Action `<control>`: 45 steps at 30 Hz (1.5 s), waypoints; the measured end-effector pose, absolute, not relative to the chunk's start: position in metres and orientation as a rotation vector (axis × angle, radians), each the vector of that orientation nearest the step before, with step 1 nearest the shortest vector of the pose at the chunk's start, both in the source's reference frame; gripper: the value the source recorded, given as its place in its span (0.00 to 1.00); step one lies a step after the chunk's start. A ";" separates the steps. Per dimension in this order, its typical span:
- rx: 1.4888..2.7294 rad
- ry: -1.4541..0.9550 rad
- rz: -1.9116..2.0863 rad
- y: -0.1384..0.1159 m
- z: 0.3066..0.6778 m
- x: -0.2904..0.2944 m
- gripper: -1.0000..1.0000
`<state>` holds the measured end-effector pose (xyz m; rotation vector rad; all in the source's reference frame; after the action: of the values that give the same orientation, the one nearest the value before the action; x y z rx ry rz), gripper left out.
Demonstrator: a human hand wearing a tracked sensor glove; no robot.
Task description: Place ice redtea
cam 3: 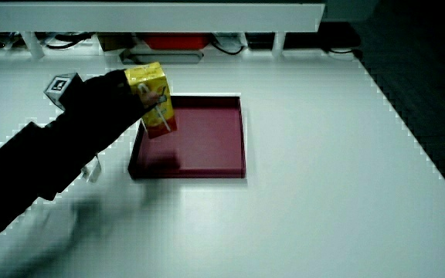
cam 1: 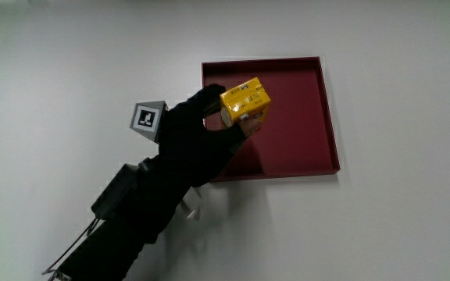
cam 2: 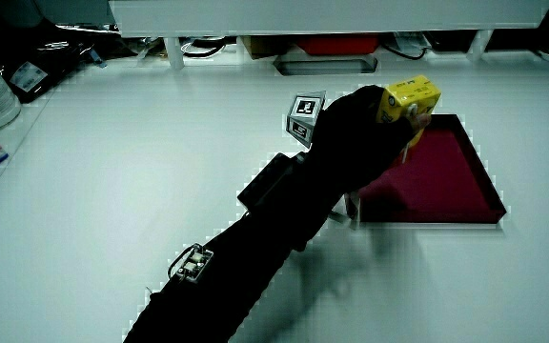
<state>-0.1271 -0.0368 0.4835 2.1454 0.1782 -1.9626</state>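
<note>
Holding one carton point(cam 1: 245, 101) over one tray point(cam 1: 303, 148).

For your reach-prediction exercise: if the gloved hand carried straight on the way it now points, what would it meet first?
Probably the red tray: the hand, holding the yellow carton, points across it, but height above its floor is unclear.

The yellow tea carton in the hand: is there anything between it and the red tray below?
Nothing visible. The hand holds the carton over the tray, whose floor shows nothing lying on it.
</note>
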 end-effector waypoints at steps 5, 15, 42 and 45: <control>2.119 0.177 -1.929 -0.032 0.504 -0.122 0.50; 2.060 0.161 -1.900 -0.026 0.534 -0.121 0.50; 1.960 0.102 -1.980 -0.018 0.535 -0.126 0.22; 1.910 0.128 -1.992 -0.017 0.523 -0.133 0.17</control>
<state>-0.1330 -0.0167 0.5233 1.9103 0.1279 -1.9920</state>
